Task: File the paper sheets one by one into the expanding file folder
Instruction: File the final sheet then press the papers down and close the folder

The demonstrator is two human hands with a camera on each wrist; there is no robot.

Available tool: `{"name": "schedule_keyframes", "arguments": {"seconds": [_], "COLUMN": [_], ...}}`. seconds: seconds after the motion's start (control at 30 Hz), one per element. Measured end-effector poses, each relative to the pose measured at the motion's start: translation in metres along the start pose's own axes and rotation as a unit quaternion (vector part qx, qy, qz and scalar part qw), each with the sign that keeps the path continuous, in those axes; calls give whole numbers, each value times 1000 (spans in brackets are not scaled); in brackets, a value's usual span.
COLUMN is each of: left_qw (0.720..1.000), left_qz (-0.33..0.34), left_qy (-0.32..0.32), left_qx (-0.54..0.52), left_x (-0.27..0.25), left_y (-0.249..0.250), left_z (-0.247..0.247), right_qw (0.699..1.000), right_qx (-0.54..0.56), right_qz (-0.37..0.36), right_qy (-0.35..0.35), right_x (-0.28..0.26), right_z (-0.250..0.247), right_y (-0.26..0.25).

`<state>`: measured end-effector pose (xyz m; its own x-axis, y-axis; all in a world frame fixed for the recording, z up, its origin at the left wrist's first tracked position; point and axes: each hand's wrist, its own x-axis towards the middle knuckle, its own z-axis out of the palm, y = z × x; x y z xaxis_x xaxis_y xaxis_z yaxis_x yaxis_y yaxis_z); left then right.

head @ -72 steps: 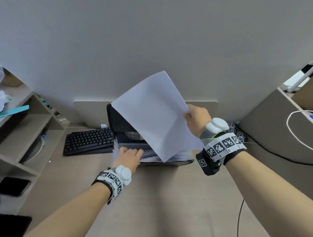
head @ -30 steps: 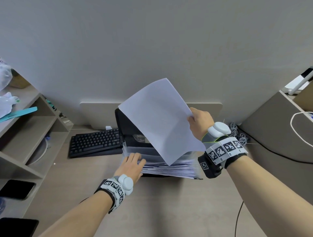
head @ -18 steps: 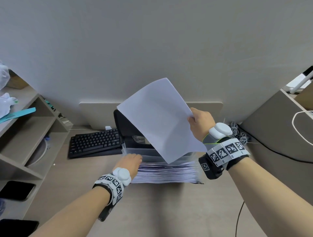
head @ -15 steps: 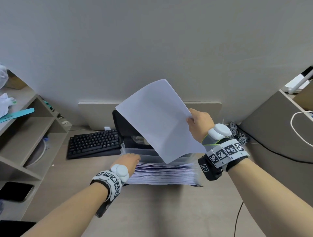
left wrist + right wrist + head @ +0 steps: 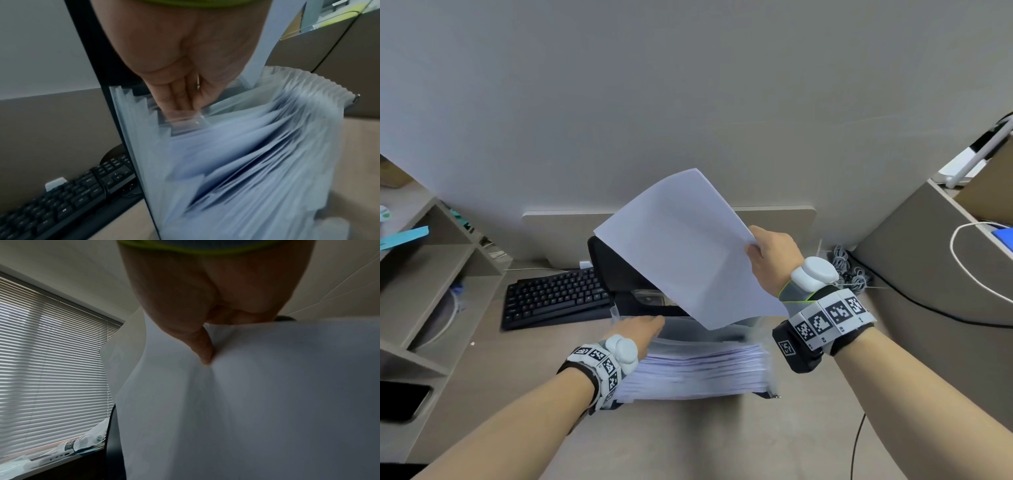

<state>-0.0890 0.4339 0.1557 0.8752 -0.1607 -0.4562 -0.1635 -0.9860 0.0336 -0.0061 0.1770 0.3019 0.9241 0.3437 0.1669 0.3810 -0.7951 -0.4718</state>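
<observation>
Many pockets of our folder [image 5: 698,370] look filled; right fingers [image 5: 202,352] pinch one sheet [image 5: 688,250] unfiled, left fingers [image 5: 176,99] straight, parting dividers.

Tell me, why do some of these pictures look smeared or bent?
Left wrist view: the clear plastic expanding file folder is streaked with motion blur under the left hand. Head view: the wide lens curves the wall; the white paper sheet stays sharp. Right wrist view: dim, with the right hand soft.

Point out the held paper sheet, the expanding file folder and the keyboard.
paper sheet [image 5: 688,250], head view, middle of its face.
expanding file folder [image 5: 298,84], left wrist view, pleated far side.
keyboard [image 5: 554,298], head view, middle of the keys.
</observation>
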Motion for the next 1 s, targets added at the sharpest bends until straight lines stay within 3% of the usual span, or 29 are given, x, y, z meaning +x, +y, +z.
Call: {"name": "schedule_keyframes", "arguments": {"seconds": [0.17,0.33,0.43,0.83,1.0], "left_qw": [999,997,998,999,996], "left_qz": [30,49,22,25,42], "left_qy": [3,48,32,-32,49], "left_qx": [-42,-42,-58,-3,-66], "left_x": [6,5,1,5,1], "left_y": [-1,5,6,8,9], "left_z": [12,18,19,16,18], "right_qw": [1000,1000,1000,1000,1000], "right_qx": [3,-2,0,2,9], "right_qz": [-7,-5,-5,4,17], "right_qy": [2,-3,-4,-7,-7], "right_x": [1,3,4,3,4], "right_z": [1,2,2,2,0], "right_y": [1,2,2,2,1]}}
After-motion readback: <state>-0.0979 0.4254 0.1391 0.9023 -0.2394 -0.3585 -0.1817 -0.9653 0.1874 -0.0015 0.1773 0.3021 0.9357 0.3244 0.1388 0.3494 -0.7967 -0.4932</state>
